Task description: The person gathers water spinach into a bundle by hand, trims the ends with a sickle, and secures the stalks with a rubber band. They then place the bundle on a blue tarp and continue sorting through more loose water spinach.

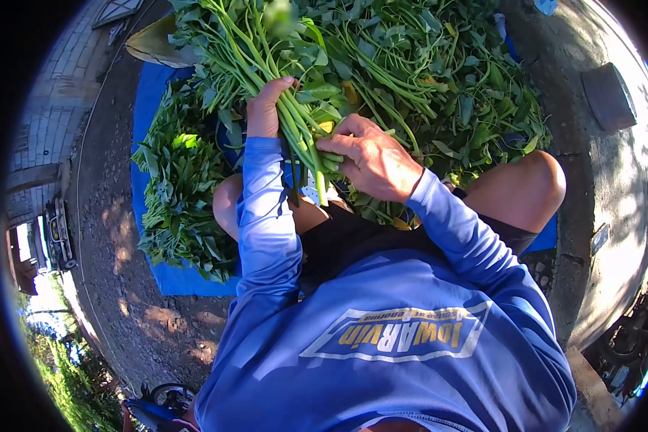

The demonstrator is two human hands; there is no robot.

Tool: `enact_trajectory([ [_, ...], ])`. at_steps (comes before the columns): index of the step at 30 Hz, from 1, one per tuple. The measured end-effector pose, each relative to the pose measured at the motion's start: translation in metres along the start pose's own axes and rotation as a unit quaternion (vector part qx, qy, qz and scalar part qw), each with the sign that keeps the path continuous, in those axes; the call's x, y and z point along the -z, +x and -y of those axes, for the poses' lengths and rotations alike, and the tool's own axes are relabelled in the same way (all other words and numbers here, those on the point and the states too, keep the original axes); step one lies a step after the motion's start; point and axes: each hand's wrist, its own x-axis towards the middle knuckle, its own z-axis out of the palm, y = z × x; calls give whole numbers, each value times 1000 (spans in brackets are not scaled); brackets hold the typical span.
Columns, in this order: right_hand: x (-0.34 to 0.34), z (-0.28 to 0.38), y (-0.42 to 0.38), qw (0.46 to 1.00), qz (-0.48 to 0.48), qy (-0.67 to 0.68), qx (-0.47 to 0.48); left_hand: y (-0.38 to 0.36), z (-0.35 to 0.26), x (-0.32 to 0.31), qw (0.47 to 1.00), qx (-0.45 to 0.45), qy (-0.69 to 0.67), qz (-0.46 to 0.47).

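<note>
My left hand (pixel 266 109) is wrapped round a thick bunch of water spinach (pixel 255 54), its long green stems slanting down toward my lap and its leaves fanning out above. Close by on the right, my right hand (pixel 378 160) is closed, thumb and fingers pinching stems near the lower ends of the bunch. A yellowed leaf (pixel 327 127) shows between the two hands. Beyond them lies a broad heap of loose water spinach (pixel 453 79), stems and leaves tangled. The fingers of my left hand are partly hidden behind the stems.
Another pile of leafy greens (pixel 183 180) lies at the left on a blue tarp (pixel 187 282). My bent knees flank the work. A concrete ledge (pixel 597 194) runs along the right, with a grey block (pixel 609 97) on it. Bare ground (pixel 115 237) stretches left.
</note>
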Motion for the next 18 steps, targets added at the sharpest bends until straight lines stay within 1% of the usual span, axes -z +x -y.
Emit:
enact_trajectory([
  [1,-3,0,-1,1000,5,-6,-6,1,4,3,1000,-3,16,-5],
  [2,-5,1,-2,1000,-9,-22,-1,4,9,6,999,-6,32,-9],
  [3,-1,6,1,999,-14,-42,-1,7,11,6,997,-43,55,-12],
  [4,3,12,2,998,-18,-61,-4,9,14,8,998,-40,40,-15],
  [6,10,14,-1,995,19,-92,-14,9,15,9,999,-31,8,-24],
  [7,13,13,-6,993,41,-106,-21,9,13,9,998,-34,11,-51],
  [8,15,9,-12,993,34,-109,-19,10,14,12,997,-47,6,-58],
  [10,40,12,-20,991,87,-93,-39,17,12,22,994,-77,-2,-75],
  [11,51,3,-26,983,119,-80,-113,21,9,27,991,-89,-20,-93],
  [12,62,-9,-31,968,151,-67,-188,20,6,28,987,-119,-24,-108],
  [13,69,-25,-37,947,140,-117,-264,18,3,28,980,-152,-29,-124],
  [14,64,-50,-54,924,70,-318,-203,17,1,29,972,-186,-31,-137],
  [15,58,-67,-53,930,25,-317,-182,19,0,35,976,-150,-36,-152],
  [16,56,-83,-43,935,-22,-317,-157,17,-1,35,976,-148,-33,-156],
  [17,49,-90,-26,948,-22,-228,-220,16,-6,34,975,-151,-31,-161],
  [18,36,-93,-9,950,-20,-133,-283,14,-8,34,974,-152,-28,-167],
])
